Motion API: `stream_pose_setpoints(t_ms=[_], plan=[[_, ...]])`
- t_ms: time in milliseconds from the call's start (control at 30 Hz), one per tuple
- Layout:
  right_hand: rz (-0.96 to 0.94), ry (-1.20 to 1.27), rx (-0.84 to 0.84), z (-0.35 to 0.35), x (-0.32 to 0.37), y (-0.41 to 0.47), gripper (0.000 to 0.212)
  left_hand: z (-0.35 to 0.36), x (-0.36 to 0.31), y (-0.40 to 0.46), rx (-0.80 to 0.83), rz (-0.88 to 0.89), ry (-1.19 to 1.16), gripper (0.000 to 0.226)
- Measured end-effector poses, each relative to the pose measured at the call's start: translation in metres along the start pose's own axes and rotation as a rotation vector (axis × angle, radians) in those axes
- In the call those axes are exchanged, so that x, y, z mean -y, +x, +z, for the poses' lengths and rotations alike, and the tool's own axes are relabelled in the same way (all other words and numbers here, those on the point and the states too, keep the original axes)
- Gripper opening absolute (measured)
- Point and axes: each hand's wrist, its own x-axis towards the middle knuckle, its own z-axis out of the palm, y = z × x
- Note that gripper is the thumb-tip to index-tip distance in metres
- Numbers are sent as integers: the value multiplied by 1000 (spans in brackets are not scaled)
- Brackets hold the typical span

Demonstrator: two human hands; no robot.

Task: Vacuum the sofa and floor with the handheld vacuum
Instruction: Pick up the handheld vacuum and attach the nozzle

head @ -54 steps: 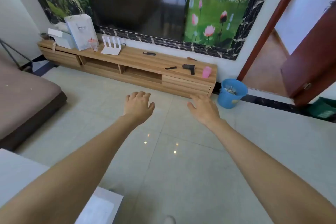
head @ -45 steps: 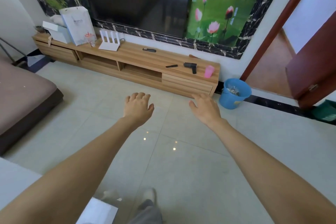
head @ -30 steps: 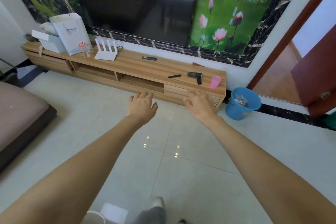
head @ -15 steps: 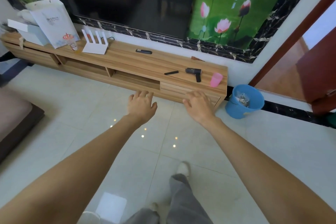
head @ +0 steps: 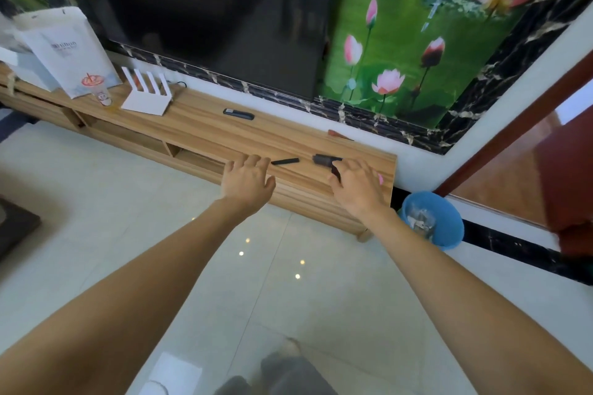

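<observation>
A small black handheld vacuum [head: 324,160] lies on the right part of a long wooden TV cabinet [head: 205,135]. A slim black nozzle piece [head: 285,161] lies just left of it. My right hand [head: 357,189] is stretched out with fingers spread, right in front of the vacuum and covering its handle end; it holds nothing. My left hand [head: 247,181] hovers open before the cabinet edge, near the nozzle piece. The sofa corner [head: 14,228] shows at the far left. Pale floor tiles [head: 263,282] lie below my arms.
A blue waste bin [head: 431,218] stands on the floor right of the cabinet, beside a red door [head: 571,176]. On the cabinet sit a white router [head: 146,96], a remote [head: 239,113], a paper bag [head: 69,48] and a cup [head: 96,91]. A large TV [head: 208,3] hangs above.
I have walked closer to the cabinet. Both outstretched hands now reach its front edge, and my right hand has come up against the vacuum. The sofa has slid out to the left.
</observation>
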Motion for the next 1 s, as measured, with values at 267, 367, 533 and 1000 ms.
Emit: stream_pose_setpoints(t_ms=[267,367,533,1000], plan=[[32,46,95,21,-35,41,43,21,-15,55,72,-29,-5,50],[48,49,122,30,-44,55,44,32,-14,77,98,-20,-1,50],[63,57,123,38,-57,102,39,42,-15,129,109,-1,-3,48],[75,86,166,59,-65,241,41,64,-10,272,165,64,-6,49]])
